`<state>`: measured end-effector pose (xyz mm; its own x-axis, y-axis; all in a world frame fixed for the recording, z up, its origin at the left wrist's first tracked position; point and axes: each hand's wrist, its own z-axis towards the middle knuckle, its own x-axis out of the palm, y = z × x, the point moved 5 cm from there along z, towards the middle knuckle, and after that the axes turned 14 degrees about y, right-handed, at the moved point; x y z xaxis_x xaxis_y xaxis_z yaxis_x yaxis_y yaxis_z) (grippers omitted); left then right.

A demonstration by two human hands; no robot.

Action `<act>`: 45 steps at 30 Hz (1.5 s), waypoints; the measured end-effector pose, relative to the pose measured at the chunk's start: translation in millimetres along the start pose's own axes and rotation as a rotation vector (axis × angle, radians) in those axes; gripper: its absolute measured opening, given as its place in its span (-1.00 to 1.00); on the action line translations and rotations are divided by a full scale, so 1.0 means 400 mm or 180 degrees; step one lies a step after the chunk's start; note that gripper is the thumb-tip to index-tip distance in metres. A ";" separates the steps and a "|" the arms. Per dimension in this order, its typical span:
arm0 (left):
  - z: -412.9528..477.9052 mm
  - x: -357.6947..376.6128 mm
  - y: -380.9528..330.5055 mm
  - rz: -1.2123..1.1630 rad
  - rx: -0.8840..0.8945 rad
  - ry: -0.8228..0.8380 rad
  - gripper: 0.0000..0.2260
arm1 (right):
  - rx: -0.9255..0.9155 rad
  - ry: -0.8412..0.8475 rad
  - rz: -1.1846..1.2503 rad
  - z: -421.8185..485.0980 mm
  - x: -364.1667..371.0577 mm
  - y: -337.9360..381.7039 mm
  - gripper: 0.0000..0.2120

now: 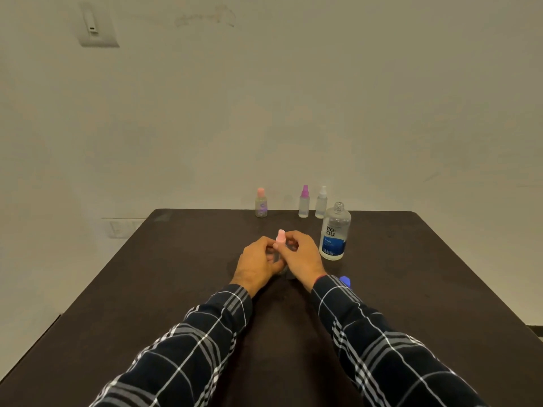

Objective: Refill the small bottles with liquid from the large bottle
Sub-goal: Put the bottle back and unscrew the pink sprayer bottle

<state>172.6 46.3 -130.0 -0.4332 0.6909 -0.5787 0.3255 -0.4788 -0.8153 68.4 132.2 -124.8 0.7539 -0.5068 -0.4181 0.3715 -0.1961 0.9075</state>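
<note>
A small clear bottle with a pink spray top (280, 237) stands on the dark table (411, 289) between my hands. My left hand (257, 264) holds its body, mostly hidden by fingers. My right hand (299, 255) pinches the pink top. The large clear bottle with a blue label (335, 232) stands uncapped just right of my right hand. Three small bottles stand at the far edge: one with a pink cap (261, 202), one with a purple spray top (304, 201), one with a white spray top (321, 202).
A blue cap (345, 281) lies on the table beside my right wrist. A plain wall rises right behind the table's far edge. Wall sockets show at the left, below table height.
</note>
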 end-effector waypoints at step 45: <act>-0.010 0.004 0.005 -0.0065 0.0002 -0.0086 -0.70 | -0.0245 -0.1084 0.0896 0.020 -0.148 0.044 -0.61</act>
<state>175.9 48.7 -132.5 -0.4624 0.6857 -0.5622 0.3158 -0.4651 -0.8270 26.1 152.0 -83.6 0.6147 -0.7815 -0.1065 0.2264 0.0455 0.9730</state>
